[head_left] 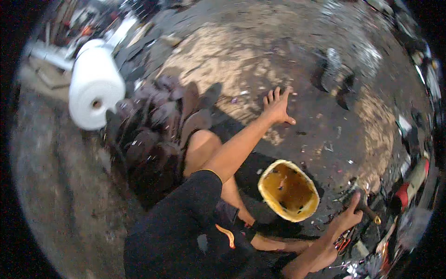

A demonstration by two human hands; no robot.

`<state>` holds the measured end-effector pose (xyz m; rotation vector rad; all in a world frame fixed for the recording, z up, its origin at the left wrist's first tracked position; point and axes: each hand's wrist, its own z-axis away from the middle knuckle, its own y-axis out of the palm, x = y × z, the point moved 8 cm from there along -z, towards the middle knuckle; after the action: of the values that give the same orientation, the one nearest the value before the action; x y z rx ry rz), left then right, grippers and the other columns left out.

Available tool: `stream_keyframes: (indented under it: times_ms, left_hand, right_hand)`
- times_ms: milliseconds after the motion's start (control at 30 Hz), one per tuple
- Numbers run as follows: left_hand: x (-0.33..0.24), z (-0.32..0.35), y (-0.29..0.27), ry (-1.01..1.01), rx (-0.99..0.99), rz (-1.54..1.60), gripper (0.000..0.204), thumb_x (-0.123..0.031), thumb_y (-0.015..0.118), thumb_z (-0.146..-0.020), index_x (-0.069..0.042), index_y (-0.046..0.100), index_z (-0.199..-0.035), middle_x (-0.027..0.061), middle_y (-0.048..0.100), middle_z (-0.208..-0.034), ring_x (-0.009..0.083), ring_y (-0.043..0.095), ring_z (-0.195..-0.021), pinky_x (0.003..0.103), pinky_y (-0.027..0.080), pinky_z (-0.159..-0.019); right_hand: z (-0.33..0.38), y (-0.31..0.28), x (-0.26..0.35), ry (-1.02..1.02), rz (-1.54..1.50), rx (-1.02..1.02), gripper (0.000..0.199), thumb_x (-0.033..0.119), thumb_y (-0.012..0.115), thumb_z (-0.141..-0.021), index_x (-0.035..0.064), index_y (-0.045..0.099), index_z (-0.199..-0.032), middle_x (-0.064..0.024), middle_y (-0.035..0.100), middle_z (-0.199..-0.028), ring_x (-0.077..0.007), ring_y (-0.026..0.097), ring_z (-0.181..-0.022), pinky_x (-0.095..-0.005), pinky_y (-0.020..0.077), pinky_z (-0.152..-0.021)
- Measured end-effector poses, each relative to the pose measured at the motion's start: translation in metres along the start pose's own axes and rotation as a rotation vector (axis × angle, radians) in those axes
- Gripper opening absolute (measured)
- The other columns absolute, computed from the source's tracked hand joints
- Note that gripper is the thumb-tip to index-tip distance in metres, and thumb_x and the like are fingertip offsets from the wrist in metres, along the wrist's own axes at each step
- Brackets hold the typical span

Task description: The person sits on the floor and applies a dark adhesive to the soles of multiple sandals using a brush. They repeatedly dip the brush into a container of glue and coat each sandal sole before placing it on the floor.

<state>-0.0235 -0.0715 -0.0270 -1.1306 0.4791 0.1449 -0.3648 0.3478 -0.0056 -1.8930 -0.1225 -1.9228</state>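
My left hand reaches out over the dark floor, fingers spread and nothing in them. Low at the right, my right hand is closed at a dark-handled tool with a brass-coloured end; its other end is blurred. Between my arms and nearer to me stands a cut-open yellow container, with amber, glue-like matter and dark specks inside. Beyond my left hand, to the right, lie two dark, curved, shoe-like pieces, smeared by motion.
Several dark, sole-shaped pieces are piled left of my knee. A white roll of sheet material stands behind them. A red and grey tool lies among clutter along the right edge. Tan patches and scraps mark the floor.
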Motion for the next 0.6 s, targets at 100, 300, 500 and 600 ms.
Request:
stream_keyframes:
  times_ms: [100, 300, 500, 600]
  left_hand:
    - [-0.023, 0.074, -0.047, 0.111, -0.264, -0.032, 0.101, -0.015, 0.081, -0.088, -0.017, 0.021, -0.17, 0.0253, 0.022, -0.171, 0.0489, 0.027, -0.155, 0.063, 0.033, -0.123]
    - [0.067, 0.308, -0.232, 0.309, -0.688, 0.003, 0.047, -0.008, 0.08, -0.085, -0.006, 0.07, -0.131, 0.0158, 0.072, -0.13, 0.0305, 0.067, -0.124, 0.043, 0.051, -0.11]
    - [0.24, 0.431, -0.289, -0.467, -0.505, -0.581, 0.073, -0.019, 0.081, -0.095, 0.003, 0.044, -0.154, 0.0244, 0.056, -0.149, 0.041, 0.056, -0.137, 0.049, 0.046, -0.116]
    - [0.234, 0.503, -0.238, -0.384, -0.958, -0.758, 0.088, -0.03, 0.084, -0.093, 0.001, 0.036, -0.159, 0.0271, 0.046, -0.156, 0.0458, 0.048, -0.142, 0.053, 0.039, -0.122]
  right_hand:
    - [-0.042, 0.001, 0.016, 0.049, -0.118, -0.053, 0.057, 0.043, 0.074, -0.103, -0.0079, 0.07, -0.129, -0.012, 0.076, -0.126, -0.0245, 0.071, -0.102, -0.0361, 0.0554, -0.095]
    - [0.028, -0.007, 0.144, -0.152, 0.255, -0.102, 0.045, 0.031, 0.08, -0.098, -0.0027, 0.073, -0.127, -0.0135, 0.078, -0.119, -0.025, 0.073, -0.101, -0.0367, 0.0566, -0.093]
    - [0.111, 0.051, 0.167, -0.265, 0.627, 0.322, 0.034, 0.023, 0.084, -0.093, 0.0037, 0.077, -0.119, -0.0136, 0.079, -0.112, -0.0252, 0.075, -0.099, -0.037, 0.0572, -0.092]
    - [0.096, 0.072, 0.141, -0.398, 0.745, 0.495, 0.022, 0.02, 0.085, -0.09, 0.0082, 0.08, -0.109, -0.0139, 0.078, -0.103, -0.0309, 0.075, -0.095, -0.04, 0.0571, -0.088]
